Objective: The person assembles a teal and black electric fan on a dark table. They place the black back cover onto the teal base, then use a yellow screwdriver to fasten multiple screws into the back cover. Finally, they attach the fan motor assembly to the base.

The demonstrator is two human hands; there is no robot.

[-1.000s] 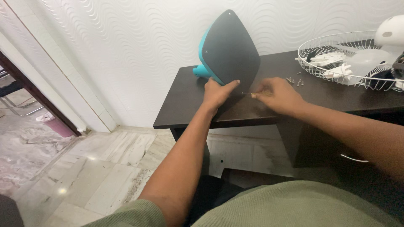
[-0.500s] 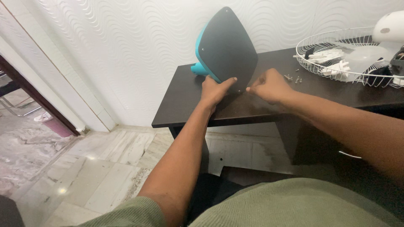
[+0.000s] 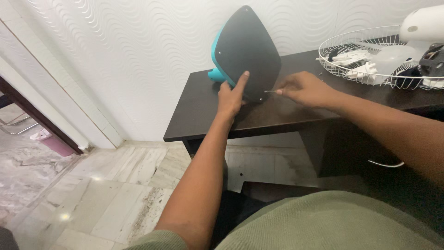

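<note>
A teal fan base with a flat black underside (image 3: pixel 247 51) stands tipped up on its edge on the dark wooden table (image 3: pixel 277 115). My left hand (image 3: pixel 231 95) presses flat against the lower part of the black underside, fingers pointing up. My right hand (image 3: pixel 303 88) pinches a small metal screw (image 3: pixel 269 91) and holds its tip at the bottom right corner of the underside.
A white wire fan guard (image 3: pixel 370 58) lies at the table's right end with white parts inside, beside a white fan motor housing (image 3: pixel 423 25). A wavy white wall stands behind. Marble floor and a doorway lie to the left, with a pink bin (image 3: pixel 48 141).
My left hand slid up from the base's lower edge onto the black underside. My right hand brought the screw up to the bottom corner. The view shifted slightly right.
</note>
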